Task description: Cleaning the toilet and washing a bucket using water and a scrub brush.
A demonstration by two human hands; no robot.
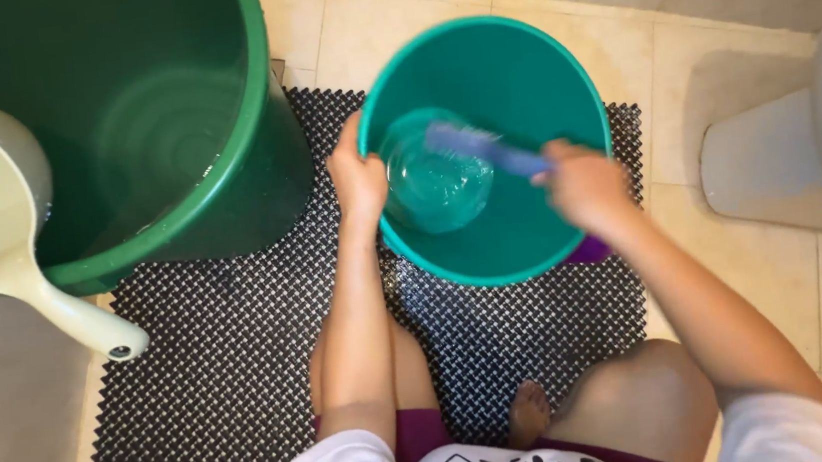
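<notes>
A teal bucket (558,86) stands tilted on a black woven mat (234,379). My left hand (359,178) grips its near-left rim. My right hand (582,184) is inside the bucket, closed on a blue-purple scrub brush (483,146) whose head points left toward the bucket's bottom. The brush and right hand are blurred by motion. A little water shows at the bucket's bottom (434,180).
A large dark green bucket (169,114) with water stands at the upper left, with a cream dipper (4,230) resting on its rim. A white toilet base (776,156) is at the right. Beige floor tiles surround the mat. My knees and foot are at the bottom.
</notes>
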